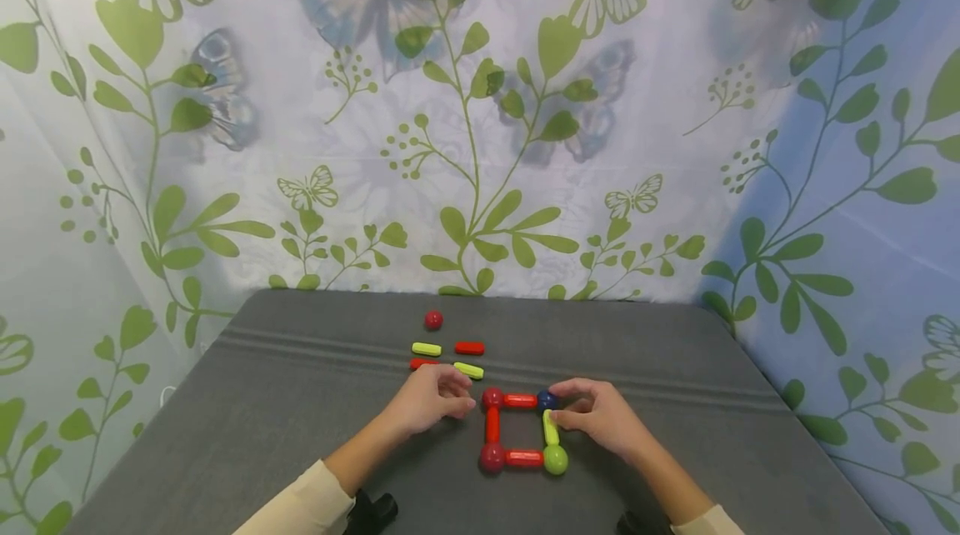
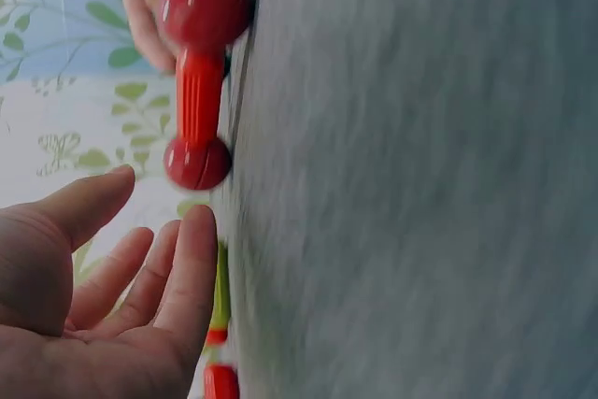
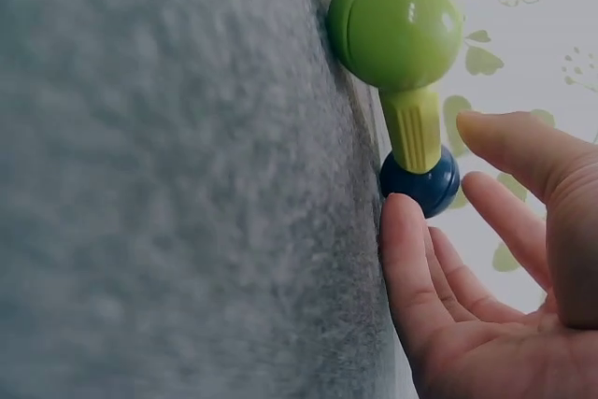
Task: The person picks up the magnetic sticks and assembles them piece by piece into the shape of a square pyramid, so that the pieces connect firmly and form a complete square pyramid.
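A square of toy rods and balls lies on the grey table. Its corners are a small red ball (image 1: pixel 492 398), a larger red ball (image 1: pixel 492 457), a green ball (image 1: pixel 556 460) and a dark blue ball (image 1: pixel 547 400). Three red rods (image 1: pixel 523 458) and one yellow-green rod (image 3: pixel 411 128) join them. My right hand (image 1: pixel 600 418) is at the blue ball, forefinger tip against or very near it; the thumb stands apart from the yellow-green rod in the right wrist view. Left of the square, my left hand (image 1: pixel 429 400) holds nothing, its fingers loosely bent and spread from the thumb.
Beyond my left hand lie loose pieces: a red ball (image 1: pixel 433 319), a yellow-green rod (image 1: pixel 427 348), another yellow-green rod (image 1: pixel 468 370), a red rod (image 1: pixel 469 347) and a partly covered red rod (image 1: pixel 422 363). A leaf-patterned curtain (image 1: pixel 480 143) hangs behind the grey table (image 1: pixel 315 352).
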A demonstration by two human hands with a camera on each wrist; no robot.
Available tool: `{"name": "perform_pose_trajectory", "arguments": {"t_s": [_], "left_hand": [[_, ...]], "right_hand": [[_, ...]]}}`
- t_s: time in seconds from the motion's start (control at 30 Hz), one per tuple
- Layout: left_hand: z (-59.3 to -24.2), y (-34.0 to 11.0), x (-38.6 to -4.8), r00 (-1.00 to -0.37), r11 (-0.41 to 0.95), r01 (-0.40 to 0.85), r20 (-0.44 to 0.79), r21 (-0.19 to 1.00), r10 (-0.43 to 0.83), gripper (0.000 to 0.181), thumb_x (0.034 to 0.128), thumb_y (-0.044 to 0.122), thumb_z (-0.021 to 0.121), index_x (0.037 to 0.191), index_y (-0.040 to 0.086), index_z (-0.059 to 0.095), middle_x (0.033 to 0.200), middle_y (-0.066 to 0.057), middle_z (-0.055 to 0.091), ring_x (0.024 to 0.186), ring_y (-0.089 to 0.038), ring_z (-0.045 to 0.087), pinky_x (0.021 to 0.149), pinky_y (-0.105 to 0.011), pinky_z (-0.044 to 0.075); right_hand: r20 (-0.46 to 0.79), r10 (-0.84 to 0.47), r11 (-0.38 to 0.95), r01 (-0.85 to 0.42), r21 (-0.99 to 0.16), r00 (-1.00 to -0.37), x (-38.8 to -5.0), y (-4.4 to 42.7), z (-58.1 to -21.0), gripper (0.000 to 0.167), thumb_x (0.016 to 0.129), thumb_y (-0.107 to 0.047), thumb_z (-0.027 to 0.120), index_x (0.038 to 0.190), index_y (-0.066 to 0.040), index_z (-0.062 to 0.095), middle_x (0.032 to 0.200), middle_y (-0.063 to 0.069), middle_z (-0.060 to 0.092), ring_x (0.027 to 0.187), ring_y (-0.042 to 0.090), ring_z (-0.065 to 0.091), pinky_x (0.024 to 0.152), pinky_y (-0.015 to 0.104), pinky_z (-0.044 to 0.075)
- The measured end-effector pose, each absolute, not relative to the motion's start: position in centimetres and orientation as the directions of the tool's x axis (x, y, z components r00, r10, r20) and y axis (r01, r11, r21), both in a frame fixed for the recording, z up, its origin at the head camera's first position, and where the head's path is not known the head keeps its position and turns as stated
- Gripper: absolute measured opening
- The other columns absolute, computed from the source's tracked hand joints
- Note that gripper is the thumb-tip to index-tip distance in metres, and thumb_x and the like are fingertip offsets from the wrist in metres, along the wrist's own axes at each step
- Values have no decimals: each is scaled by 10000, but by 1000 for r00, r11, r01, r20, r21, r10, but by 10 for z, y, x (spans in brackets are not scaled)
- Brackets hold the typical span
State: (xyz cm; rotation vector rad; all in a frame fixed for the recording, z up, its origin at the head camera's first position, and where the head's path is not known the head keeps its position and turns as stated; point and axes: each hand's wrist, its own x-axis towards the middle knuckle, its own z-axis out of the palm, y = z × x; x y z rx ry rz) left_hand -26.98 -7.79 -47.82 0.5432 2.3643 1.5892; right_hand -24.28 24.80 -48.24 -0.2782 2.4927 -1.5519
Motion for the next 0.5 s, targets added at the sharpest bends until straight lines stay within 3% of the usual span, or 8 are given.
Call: {"name": "perform_pose_trajectory", "arguments": {"t_s": [0.13, 0.5], "left_hand": [[-478, -88, -282, -917, 423, 258, 82, 869, 389, 311, 884, 174, 812, 1125, 4, 710, 916, -32, 727, 741, -133, 693, 622, -286, 537], [-472, -112, -305, -928, 520, 343, 197, 782, 316, 238, 889, 131, 801, 1097, 36, 736, 941, -6, 726, 829, -117, 653, 714, -267, 543]], "right_hand": [[-67, -255, 432, -52, -900, -965, -236, 249, -481, 405, 864, -252, 830, 1209, -72, 716, 1182, 141, 720, 875, 197, 729, 717, 327, 587], [-61, -277, 457, -76, -886, -959, -220, 250, -480, 353, 868, -262, 824, 1157, -82, 734, 1176, 115, 733, 908, 198, 717, 737, 313, 553]]}}
